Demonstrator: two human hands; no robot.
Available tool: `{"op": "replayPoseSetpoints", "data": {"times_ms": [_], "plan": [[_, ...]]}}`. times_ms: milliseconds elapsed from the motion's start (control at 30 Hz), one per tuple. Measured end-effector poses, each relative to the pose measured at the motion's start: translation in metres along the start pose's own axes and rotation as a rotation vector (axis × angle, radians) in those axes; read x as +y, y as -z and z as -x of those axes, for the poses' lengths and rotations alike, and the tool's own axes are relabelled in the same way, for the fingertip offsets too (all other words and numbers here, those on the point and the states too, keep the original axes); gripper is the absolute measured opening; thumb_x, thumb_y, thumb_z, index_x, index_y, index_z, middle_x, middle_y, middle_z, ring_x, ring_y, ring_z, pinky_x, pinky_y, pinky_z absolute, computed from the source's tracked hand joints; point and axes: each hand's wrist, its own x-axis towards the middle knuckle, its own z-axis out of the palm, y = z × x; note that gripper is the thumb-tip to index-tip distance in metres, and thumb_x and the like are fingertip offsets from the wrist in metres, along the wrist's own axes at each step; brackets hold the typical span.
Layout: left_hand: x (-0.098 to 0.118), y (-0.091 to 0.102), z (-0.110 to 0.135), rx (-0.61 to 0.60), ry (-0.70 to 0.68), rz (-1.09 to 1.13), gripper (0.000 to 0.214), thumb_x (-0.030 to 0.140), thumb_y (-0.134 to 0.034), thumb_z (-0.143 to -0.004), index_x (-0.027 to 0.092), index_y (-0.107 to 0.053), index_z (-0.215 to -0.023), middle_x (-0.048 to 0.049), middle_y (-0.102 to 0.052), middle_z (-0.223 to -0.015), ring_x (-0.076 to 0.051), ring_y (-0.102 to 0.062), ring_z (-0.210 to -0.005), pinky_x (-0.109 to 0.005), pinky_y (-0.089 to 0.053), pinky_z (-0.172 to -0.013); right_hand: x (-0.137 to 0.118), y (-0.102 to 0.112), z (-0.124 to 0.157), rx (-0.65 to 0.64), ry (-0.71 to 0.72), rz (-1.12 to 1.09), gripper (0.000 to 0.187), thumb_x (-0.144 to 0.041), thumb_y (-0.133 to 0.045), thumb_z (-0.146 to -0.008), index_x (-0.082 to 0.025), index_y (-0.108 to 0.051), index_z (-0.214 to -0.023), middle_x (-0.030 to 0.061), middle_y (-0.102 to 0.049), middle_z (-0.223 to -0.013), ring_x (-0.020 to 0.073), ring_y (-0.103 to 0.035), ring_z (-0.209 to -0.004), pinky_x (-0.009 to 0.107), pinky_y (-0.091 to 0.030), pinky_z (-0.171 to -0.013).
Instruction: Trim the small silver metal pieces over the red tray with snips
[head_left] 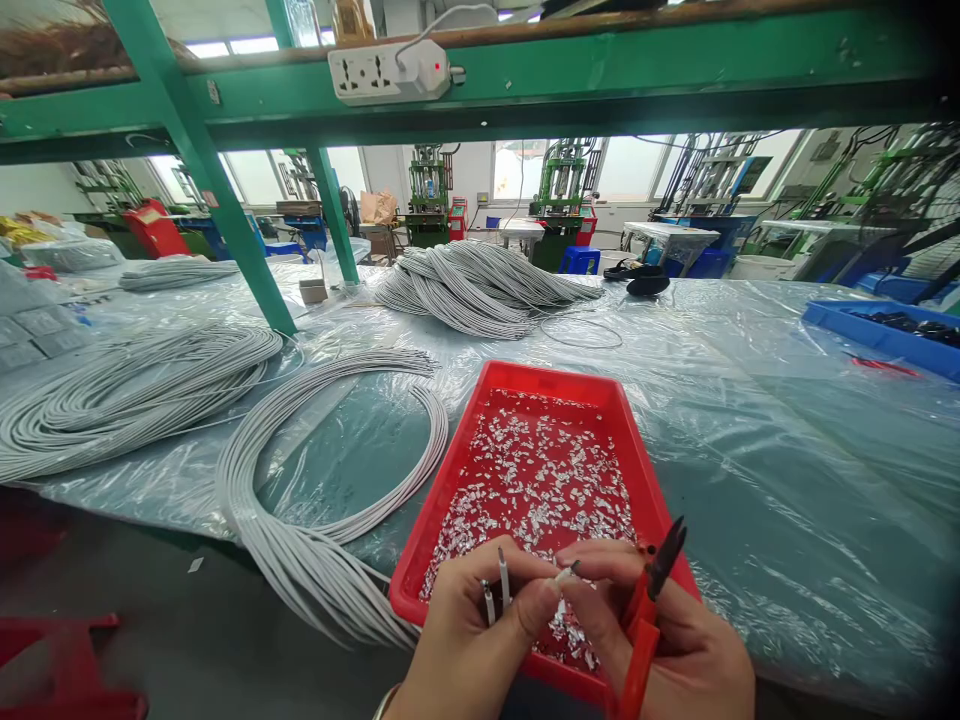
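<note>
Left hand (469, 620) pinching grey wire ends (502, 578), right hand (675, 640) gripping red-handled cutters (649, 600), over near red tray (450, 490) of scraps, on bench (787, 450)

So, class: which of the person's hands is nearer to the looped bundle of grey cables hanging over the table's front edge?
Left. The left hand sits just right of the cable bundle, holding cable ends; the right hand, gripping red cutters, is farther right.

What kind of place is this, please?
Probably a cable assembly workshop in a factory. Bundles of grey cable lie on a plastic-covered bench, a red tray holds cut scraps, and green machines stand behind.
</note>
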Motion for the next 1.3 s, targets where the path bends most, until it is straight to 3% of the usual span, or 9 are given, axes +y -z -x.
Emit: {"op": "replayPoseSetpoints", "data": {"times_ms": [100, 300, 467, 733, 867, 967, 1033, 1167, 1300], "plan": [[0.0, -0.002, 0.001, 0.038, -0.047, -0.03, 0.022, 0.038, -0.068, -0.072, 0.016, -0.071, -0.071, 0.0005, -0.049, -0.06, -0.007, -0.039, -0.055, -0.022, -0.026, -0.054, 0.002, 0.003, 0.0, -0.026, 0.1, 0.096, 0.003, -0.019, -0.066, -0.072, -0.021, -0.068, -0.073, 0.0011, -0.069, -0.073, 0.0128, -0.066, -0.062, 0.012, -0.053, -0.056], [0.001, -0.008, 0.005, 0.079, -0.067, -0.104, 0.02, 0.036, -0.066, -0.074, 0.017, -0.07, -0.072, -0.0005, -0.053, -0.063, -0.008, -0.041, -0.056, -0.021, -0.029, -0.054, -0.003, 0.002, 0.002, 0.028, 0.125, 0.148, 0.005, -0.018, -0.062, -0.075, -0.02, -0.067, -0.072, 0.0022, -0.069, -0.076, 0.0124, -0.065, -0.064, 0.013, -0.053, -0.056], [0.003, -0.01, 0.005, 0.102, -0.09, -0.126, 0.021, 0.035, -0.065, -0.075, 0.015, -0.067, -0.072, 0.0007, -0.054, -0.061, -0.007, -0.041, -0.054, -0.021, -0.03, -0.052, -0.007, 0.0, -0.001, 0.051, 0.203, 0.17, 0.009, -0.015, -0.061, -0.076, -0.022, -0.064, -0.071, -0.002, -0.065, -0.072, 0.0106, -0.062, -0.065, 0.015, -0.049, -0.056], [0.003, -0.016, -0.004, 0.174, -0.284, -0.2, 0.02, 0.034, -0.061, -0.08, 0.015, -0.064, -0.073, 0.0, -0.057, -0.067, -0.01, -0.049, -0.062, -0.021, -0.038, -0.058, -0.01, -0.01, -0.009, 0.095, 0.229, 0.211, 0.007, -0.014, -0.054, -0.074, -0.016, -0.06, -0.076, -0.0021, -0.053, -0.061, 0.009, -0.046, -0.049, 0.023, -0.038, -0.047], [0.001, -0.019, -0.007, 0.27, -0.387, -0.304, 0.02, 0.033, -0.06, -0.08, 0.016, -0.063, -0.07, 0.0008, -0.053, -0.066, -0.009, -0.047, -0.061, -0.02, -0.036, -0.056, -0.009, -0.01, -0.009, 0.113, 0.244, 0.23, 0.005, -0.016, -0.056, -0.074, -0.015, -0.061, -0.074, -0.0001, -0.057, -0.065, 0.0092, -0.049, -0.051, 0.022, -0.039, -0.047], [0.002, -0.019, -0.007, 0.252, -0.345, -0.258, 0.019, 0.033, -0.062, -0.079, 0.015, -0.063, -0.072, 0.0016, -0.053, -0.064, -0.007, -0.045, -0.058, -0.019, -0.035, -0.055, -0.006, -0.005, -0.008, 0.116, 0.172, 0.11, 0.006, -0.018, -0.06, -0.074, -0.015, -0.064, -0.077, 0.0012, -0.061, -0.069, 0.0104, -0.056, -0.056, 0.017, -0.044, -0.048], [0.002, -0.017, -0.006, 0.184, -0.255, -0.162, 0.023, 0.037, -0.062, -0.079, 0.014, -0.063, -0.075, 0.0029, -0.05, -0.058, -0.006, -0.041, -0.052, -0.018, -0.033, -0.05, -0.003, -0.001, -0.007, 0.087, 0.052, -0.022, 0.01, -0.018, -0.065, -0.071, -0.016, -0.067, -0.081, 0.0006, -0.064, -0.069, 0.0105, -0.058, -0.056, 0.015, -0.047, -0.05], [0.001, -0.011, -0.003, 0.045, -0.105, -0.034, 0.035, 0.046, -0.062, -0.077, 0.011, -0.063, -0.079, 0.005, -0.041, -0.049, -0.004, -0.031, -0.044, -0.017, -0.023, -0.042, 0.004, 0.006, -0.006, -0.101, -0.186, -0.206, 0.027, -0.018, -0.072, -0.065, -0.016, -0.07, -0.091, 0.0028, -0.067, -0.07, 0.0141, -0.061, -0.056, 0.017, -0.051, -0.049], [0.001, -0.009, 0.001, 0.008, -0.061, -0.037, 0.038, 0.048, -0.063, -0.074, 0.011, -0.065, -0.076, 0.004, -0.042, -0.05, -0.004, -0.031, -0.043, -0.018, -0.022, -0.042, 0.002, 0.009, -0.006, -0.123, -0.178, -0.163, 0.019, -0.025, -0.073, -0.063, -0.015, -0.072, -0.079, 0.0039, -0.065, -0.063, 0.0159, -0.061, -0.054, 0.019, -0.052, -0.049]]}}
